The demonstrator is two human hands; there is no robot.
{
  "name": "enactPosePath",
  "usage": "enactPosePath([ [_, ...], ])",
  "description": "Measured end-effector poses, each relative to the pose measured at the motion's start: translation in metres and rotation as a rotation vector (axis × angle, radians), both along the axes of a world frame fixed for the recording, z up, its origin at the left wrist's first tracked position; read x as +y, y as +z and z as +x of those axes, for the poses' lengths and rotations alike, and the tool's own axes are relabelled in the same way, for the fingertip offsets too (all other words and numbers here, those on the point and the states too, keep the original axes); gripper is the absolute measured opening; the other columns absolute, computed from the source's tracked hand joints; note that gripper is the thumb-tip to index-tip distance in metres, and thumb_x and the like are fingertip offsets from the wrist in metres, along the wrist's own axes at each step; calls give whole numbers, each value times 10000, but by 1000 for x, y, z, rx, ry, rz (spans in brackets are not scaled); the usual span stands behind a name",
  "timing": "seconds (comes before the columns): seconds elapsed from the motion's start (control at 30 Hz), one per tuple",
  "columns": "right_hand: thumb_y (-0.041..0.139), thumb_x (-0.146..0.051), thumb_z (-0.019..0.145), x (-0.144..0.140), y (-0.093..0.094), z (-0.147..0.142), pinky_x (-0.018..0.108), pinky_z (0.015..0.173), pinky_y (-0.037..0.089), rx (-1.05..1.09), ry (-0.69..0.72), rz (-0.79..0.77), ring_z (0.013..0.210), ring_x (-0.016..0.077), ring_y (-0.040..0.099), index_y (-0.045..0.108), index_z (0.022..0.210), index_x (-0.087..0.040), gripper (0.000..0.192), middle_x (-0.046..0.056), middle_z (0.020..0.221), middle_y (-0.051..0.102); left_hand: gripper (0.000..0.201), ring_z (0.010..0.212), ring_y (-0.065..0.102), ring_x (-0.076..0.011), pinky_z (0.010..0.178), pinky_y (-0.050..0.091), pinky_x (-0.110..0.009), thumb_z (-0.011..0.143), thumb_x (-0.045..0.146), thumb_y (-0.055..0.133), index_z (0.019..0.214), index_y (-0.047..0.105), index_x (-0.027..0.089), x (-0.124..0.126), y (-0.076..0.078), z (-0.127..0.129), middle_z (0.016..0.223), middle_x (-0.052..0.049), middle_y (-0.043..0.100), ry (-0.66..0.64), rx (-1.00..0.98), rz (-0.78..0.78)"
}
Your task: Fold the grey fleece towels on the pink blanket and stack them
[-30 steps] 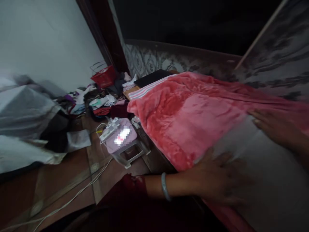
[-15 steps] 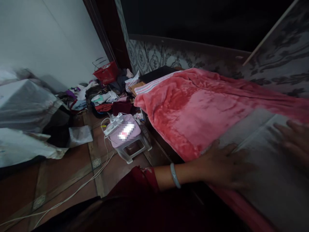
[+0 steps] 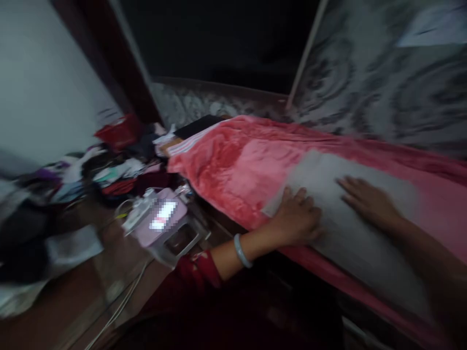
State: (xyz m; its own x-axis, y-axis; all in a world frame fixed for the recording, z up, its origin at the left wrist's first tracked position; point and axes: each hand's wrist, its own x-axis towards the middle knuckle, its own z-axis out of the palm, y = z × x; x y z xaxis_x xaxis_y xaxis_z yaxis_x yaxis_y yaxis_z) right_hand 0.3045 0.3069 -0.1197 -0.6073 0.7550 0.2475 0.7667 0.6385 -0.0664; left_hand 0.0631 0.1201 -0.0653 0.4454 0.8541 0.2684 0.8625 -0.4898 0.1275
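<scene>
A light grey piece of cloth lies spread on a pink plush blanket, its exact kind unclear in the dim, blurred light. My left hand, with a pale bangle on the wrist, rests on the cloth near its left end. Its fingers are slightly bent and apart. My right hand lies flat on the cloth farther right, fingers stretched toward the left. Neither hand has anything visibly lifted.
A small pink-topped stool holds a power strip and a bright, blurred-out screen. White cables run over the tiled floor. Piled clothes and a red bag lie at the back left. A patterned wall rises behind the blanket.
The view has swung right, so the scene sits farther left. The grey cloth now looks flatter, without the earlier visible crease. My right hand shows more fully on it; the left hand's fingers are more bent.
</scene>
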Motion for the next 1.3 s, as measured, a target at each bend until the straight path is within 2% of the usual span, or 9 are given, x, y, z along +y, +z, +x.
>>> enactPosePath([
  [0.1, 129, -513, 1034, -18, 31, -7, 547, 1149, 310, 0, -8, -123, 1484, 284, 287, 395, 1553, -196, 665, 128, 1591, 349, 442, 1290, 513, -321, 1154, 310, -585, 1010, 458, 438, 1225, 637, 127, 4, 12, 33, 1221, -141, 657, -216, -63, 31],
  [0.2, 202, -476, 1045, -28, 47, -3, 674, 1128, 262, -70, -103, -106, 1506, 333, 208, 350, 1568, -303, 571, 68, 1629, 278, 474, 1331, 493, -328, 1178, 290, -585, 978, 493, 509, 1325, 593, 181, 9, 8, 59, 1368, -133, 594, -379, -72, -51],
  [0.33, 245, -497, 1050, -26, 48, 5, 649, 1167, 199, -120, -102, -187, 1525, 319, 133, 273, 1593, -336, 567, 24, 1661, 174, 685, 1488, 208, -474, 1135, 155, -771, 904, 631, 556, 1501, 438, 319, 19, -12, 71, 1615, -124, 330, -332, -76, -124],
  [0.6, 217, -491, 1061, 37, 47, 24, 551, 1217, 110, -44, -286, -262, 1535, 268, 93, 225, 1608, -326, 571, 7, 1673, 122, 669, 1525, 79, -447, 1144, 59, -787, 912, 641, 525, 1528, 367, 432, 20, -18, 67, 1668, -57, 217, -327, -79, -165],
  [0.93, 215, -454, 1051, 45, 55, 23, 606, 1182, 181, 20, -527, -239, 1523, 312, 145, 246, 1607, -223, 604, 123, 1655, 181, 674, 1524, 75, -450, 1144, 30, -789, 886, 626, 575, 1506, 423, 411, 18, -12, 66, 1660, -74, 232, -324, -133, -229],
  [1.03, 254, -430, 1045, 28, 67, 14, 640, 1175, 170, 25, -564, -184, 1527, 332, 108, 243, 1608, -201, 608, 140, 1660, 137, 582, 1513, 187, -421, 1168, 80, -751, 873, 592, 614, 1414, 555, 384, 17, -12, 61, 1602, -52, 381, -345, -249, -252],
  [1.17, 339, -412, 1043, -26, 69, -12, 573, 1211, 158, 16, -263, -126, 1525, 302, 146, 421, 1538, -197, 546, 125, 1649, 187, 398, 1154, 651, -250, 1080, 460, -490, 984, 442, 430, 1151, 740, 255, 30, 10, 37, 1177, -65, 736, -266, -684, -296],
  [1.23, 387, -447, 1042, -61, 62, -31, 562, 1217, 154, 30, -1, -135, 1521, 292, 169, 435, 1530, -203, 547, 127, 1636, 234, 450, 1066, 680, -221, 996, 522, -408, 998, 422, 368, 1140, 740, 212, 48, 30, 22, 1119, -82, 749, -228, -829, -233],
  [1.3, 447, -523, 1025, -92, 55, -48, 548, 1232, 114, 52, 231, -158, 1524, 278, 161, 395, 1552, -227, 607, 115, 1624, 279, 460, 1149, 649, -222, 1056, 481, -404, 994, 428, 370, 1193, 719, 202, 76, 46, 13, 1192, -86, 728, -273, -794, -195],
])
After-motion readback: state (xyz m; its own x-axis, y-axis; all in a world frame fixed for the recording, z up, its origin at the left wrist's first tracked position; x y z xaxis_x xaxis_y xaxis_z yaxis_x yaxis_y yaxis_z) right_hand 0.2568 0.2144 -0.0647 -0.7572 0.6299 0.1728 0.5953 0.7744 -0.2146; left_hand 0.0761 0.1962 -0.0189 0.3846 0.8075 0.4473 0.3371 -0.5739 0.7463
